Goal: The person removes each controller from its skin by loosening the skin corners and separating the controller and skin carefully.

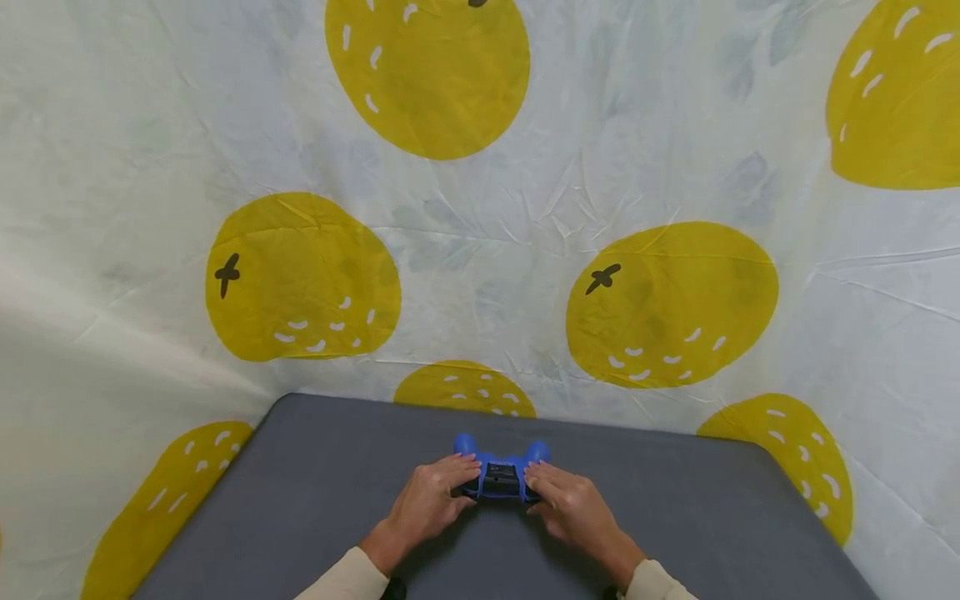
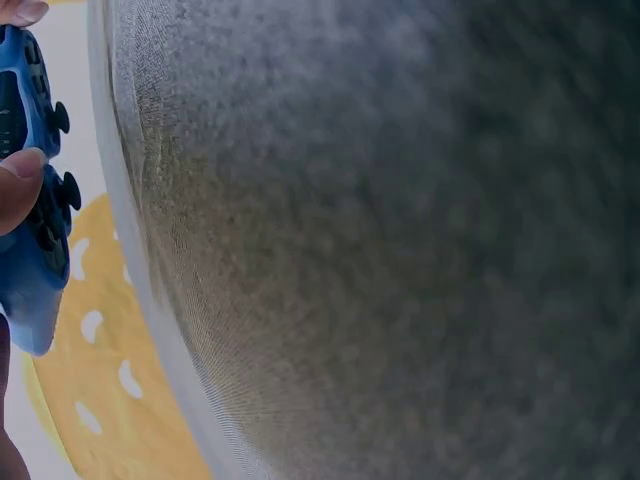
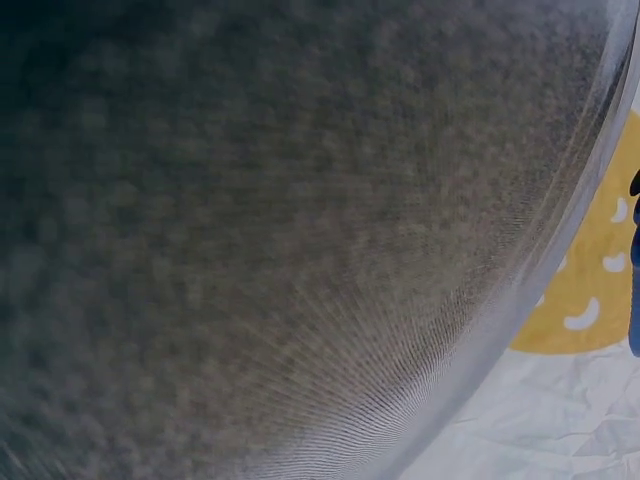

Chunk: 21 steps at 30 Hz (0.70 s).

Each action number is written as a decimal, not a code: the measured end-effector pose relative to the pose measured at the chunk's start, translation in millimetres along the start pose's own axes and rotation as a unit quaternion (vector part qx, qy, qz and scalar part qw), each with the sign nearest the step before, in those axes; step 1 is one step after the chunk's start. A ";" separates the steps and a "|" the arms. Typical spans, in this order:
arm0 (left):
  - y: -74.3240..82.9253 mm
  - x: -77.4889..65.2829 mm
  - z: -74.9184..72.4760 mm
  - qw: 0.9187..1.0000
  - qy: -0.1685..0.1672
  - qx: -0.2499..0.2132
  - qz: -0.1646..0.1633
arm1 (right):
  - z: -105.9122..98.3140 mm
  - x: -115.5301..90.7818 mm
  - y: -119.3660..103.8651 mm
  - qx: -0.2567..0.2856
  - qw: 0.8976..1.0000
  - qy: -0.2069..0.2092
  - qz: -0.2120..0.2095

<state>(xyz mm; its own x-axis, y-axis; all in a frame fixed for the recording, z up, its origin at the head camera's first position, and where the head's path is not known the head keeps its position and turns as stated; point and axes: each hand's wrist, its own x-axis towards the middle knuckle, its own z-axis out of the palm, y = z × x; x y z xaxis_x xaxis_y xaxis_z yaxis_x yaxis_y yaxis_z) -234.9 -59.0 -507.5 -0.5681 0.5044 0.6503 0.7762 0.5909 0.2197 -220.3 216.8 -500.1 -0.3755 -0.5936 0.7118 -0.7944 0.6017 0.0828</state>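
Observation:
A blue game controller (image 1: 501, 478) with a black middle section is held between my two hands over the grey table. Its two rounded grips point away from me. My left hand (image 1: 427, 498) holds the left side, fingers laid over the upper face and thumb at the near edge. On the opposite side my right hand (image 1: 582, 510) grips it in much the same way. In the left wrist view the controller (image 2: 35, 285) shows black thumbsticks facing the tabletop, with a thumb (image 2: 18, 185) across it. Only a blue sliver of it (image 3: 635, 300) enters the right wrist view.
The dark grey tabletop (image 1: 330, 467) fills much of both wrist views close up. Behind it and along both sides hangs a white cloth (image 1: 480, 275) printed with large yellow fruits. Light sleeves (image 1: 348, 577) cover both forearms.

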 end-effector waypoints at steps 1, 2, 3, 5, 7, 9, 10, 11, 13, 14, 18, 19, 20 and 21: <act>-0.3 0.0 0.1 1.000 -0.001 -0.004 -0.003 | 0.4 0.3 0.1 0.000 1.000 -0.002 0.003; -0.4 0.0 0.1 1.000 -0.003 -0.008 -0.008 | 0.9 0.5 0.2 0.001 1.000 -0.003 0.005; -0.6 0.0 0.2 1.000 -0.005 -0.012 -0.012 | 1.2 0.7 0.2 0.001 1.000 -0.005 0.007; -0.8 -0.5 0.2 1.000 -0.012 -0.018 -0.019 | 1.9 0.4 -0.1 0.002 1.000 -0.008 0.007; -0.5 -1.6 -0.3 0.999 -0.022 -0.017 -0.024 | 2.5 -0.7 -0.6 0.001 1.000 -0.011 0.006; -0.2 -2.6 -0.6 0.999 -0.031 -0.015 -0.027 | 3.1 -2.1 -1.3 0.000 1.000 -0.014 0.005; 0.0 -3.0 -0.7 0.999 -0.034 -0.014 -0.028 | 3.4 -2.7 -1.7 0.000 1.000 -0.015 0.004; 0.0 -3.1 -0.8 0.999 -0.037 -0.014 -0.029 | 3.5 -3.1 -2.0 -0.001 1.000 -0.017 0.004; 0.0 -3.1 -0.8 0.999 -0.040 -0.015 -0.030 | 3.6 -3.2 -2.7 0.000 1.000 -0.020 0.006; -0.1 -3.0 -0.8 0.999 -0.041 -0.017 -0.030 | 3.8 -3.3 -3.0 0.001 1.000 -0.022 0.007; -0.4 -2.9 -0.8 0.998 -0.047 -0.015 -0.032 | 3.7 -3.2 -3.9 0.007 0.999 -0.036 0.013; -0.5 -2.9 -0.7 0.998 -0.049 -0.014 -0.033 | 3.9 -3.3 -4.0 0.009 0.999 -0.041 0.015; -0.6 -3.1 -0.7 0.998 -0.051 -0.013 -0.034 | 3.8 -3.1 -4.1 0.011 0.999 -0.044 0.016; -0.6 -3.1 -0.5 0.998 -0.054 -0.011 -0.035 | 3.5 -3.0 -4.2 0.011 0.999 -0.048 0.016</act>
<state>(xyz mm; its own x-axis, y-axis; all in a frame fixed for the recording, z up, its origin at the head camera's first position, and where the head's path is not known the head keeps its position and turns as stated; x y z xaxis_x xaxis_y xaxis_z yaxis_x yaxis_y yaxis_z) -233.5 -61.2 -509.2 -0.6468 0.5269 0.5513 0.7380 0.6146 0.2785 -217.5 214.2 -505.1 -0.4443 -0.6225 0.6443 -0.7910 0.6102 0.0441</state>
